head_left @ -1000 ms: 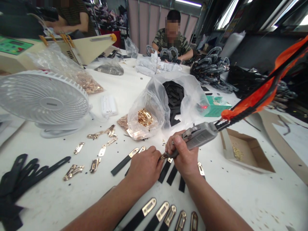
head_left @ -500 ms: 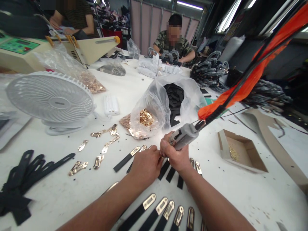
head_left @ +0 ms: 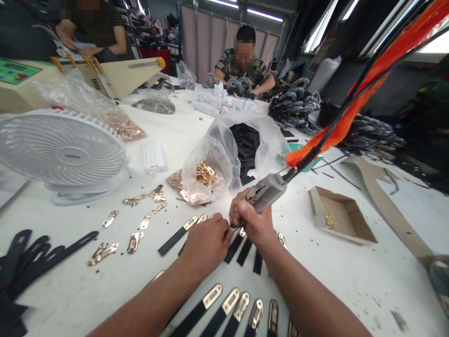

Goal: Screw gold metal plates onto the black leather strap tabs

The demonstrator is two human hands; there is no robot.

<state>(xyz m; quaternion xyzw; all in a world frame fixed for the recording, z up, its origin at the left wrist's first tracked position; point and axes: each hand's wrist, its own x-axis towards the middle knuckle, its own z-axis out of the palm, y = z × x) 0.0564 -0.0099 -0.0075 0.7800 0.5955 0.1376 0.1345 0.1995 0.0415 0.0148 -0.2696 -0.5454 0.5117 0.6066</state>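
Observation:
My right hand [head_left: 253,220] is wrapped round a grey electric screwdriver [head_left: 270,189], held at a slant with its tip hidden by my fingers. Against it, my left hand [head_left: 207,241] is closed in a pinch. A sliver of gold metal shows at its fingertips, but what it grips is mostly covered. Around both hands lie black straps [head_left: 171,241] with gold plates on their ends, some partly under my left hand. A nearer row of similar plated straps [head_left: 212,296] lies below my forearms. Loose gold plates [head_left: 134,242] are scattered to the left.
A clear bag [head_left: 191,189] of gold plates stands beyond my hands, by a bag of black pieces [head_left: 245,145]. A cardboard box [head_left: 351,217] with small brass parts is at right. A fan [head_left: 70,154] and more black straps [head_left: 45,262] are left. Orange-wrapped cord [head_left: 322,138] hangs overhead. Two people work beyond.
The whole view has shifted slightly, with most things on the table now further left. Both hands stay together at the screwdriver's tip end, and their grip looks the same.

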